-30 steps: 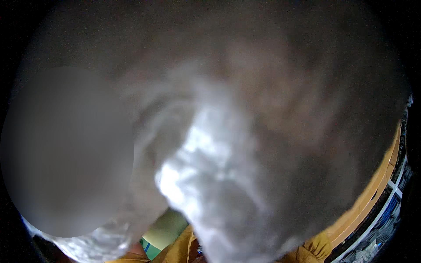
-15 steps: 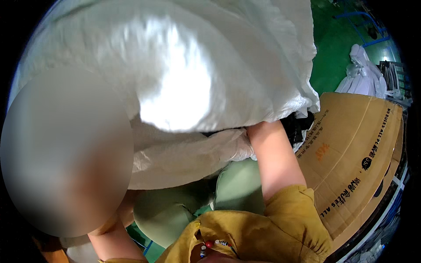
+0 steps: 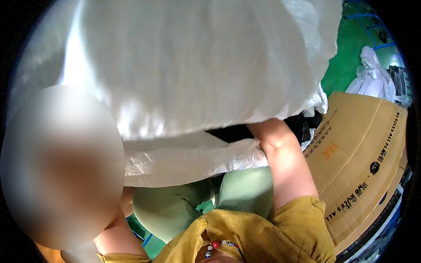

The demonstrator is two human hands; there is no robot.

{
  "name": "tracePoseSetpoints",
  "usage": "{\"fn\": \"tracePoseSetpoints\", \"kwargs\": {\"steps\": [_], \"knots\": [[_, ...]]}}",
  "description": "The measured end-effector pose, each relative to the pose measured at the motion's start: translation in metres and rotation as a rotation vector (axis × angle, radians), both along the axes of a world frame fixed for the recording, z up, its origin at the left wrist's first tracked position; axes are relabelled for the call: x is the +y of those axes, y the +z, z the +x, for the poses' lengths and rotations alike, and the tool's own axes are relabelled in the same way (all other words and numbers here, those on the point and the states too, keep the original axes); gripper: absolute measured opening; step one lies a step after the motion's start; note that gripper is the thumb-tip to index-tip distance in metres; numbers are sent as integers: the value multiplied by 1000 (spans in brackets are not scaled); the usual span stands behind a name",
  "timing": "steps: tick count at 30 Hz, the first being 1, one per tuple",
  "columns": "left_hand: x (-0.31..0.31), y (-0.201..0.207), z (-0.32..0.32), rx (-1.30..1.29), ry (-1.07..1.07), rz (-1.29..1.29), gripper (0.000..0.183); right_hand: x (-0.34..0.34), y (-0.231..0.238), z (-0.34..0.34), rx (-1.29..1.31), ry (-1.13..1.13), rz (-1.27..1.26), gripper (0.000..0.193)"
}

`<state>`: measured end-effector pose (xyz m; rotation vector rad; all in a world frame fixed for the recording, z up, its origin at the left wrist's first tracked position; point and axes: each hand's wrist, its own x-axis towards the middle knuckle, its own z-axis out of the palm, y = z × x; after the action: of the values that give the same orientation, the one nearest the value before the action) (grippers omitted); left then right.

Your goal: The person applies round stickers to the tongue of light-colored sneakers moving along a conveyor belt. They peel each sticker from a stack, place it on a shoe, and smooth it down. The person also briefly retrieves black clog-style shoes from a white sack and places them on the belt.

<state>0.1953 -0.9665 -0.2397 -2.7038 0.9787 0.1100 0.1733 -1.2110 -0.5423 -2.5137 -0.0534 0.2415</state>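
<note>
A large white woven sack (image 3: 197, 74) fills most of the view, its mouth facing me. The sack's near edge (image 3: 188, 166) lies across my thighs. My right forearm (image 3: 287, 164) reaches in through the opening at the right, so the hand and its fingers are hidden inside. Dark, cloth-like material (image 3: 230, 133) shows in the gap between the two layers, and more black material (image 3: 303, 126) sits just right of my arm. At the lower left, my left forearm (image 3: 117, 234) runs up beside the sack. A blurred oval covers the left hand, hiding its fingers.
A big brown cardboard box (image 3: 364, 144) stands close on my right, beside my elbow. Beyond it, a white bundle in clear plastic (image 3: 372, 81) rests near the green floor (image 3: 340, 68). Blue metal framing (image 3: 377, 27) is visible at the far right.
The sack's upper layer has changed shape and spread to the right. The gap at its mouth shows more black material. My right arm now appears slightly farther right, still inside the sack.
</note>
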Motion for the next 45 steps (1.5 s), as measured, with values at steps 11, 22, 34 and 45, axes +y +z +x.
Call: {"fn": "tracePoseSetpoints", "kwargs": {"steps": [11, 22, 34, 45], "knots": [[1, -2, -1, 12, -11, 4, 34, -22, 2, -49, 39, -135, 91, 64], [6, 2, 0, 20, -13, -14, 35, -17, 2, -51, 38, -138, 103, 67], [12, 2, 1, 6, -16, -43, 35, -14, 10, -38, 25, -113, 104, 70], [2, 10, 4, -42, 24, -50, 36, 4, 46, 0, 22, -7, 200, 74]]}}
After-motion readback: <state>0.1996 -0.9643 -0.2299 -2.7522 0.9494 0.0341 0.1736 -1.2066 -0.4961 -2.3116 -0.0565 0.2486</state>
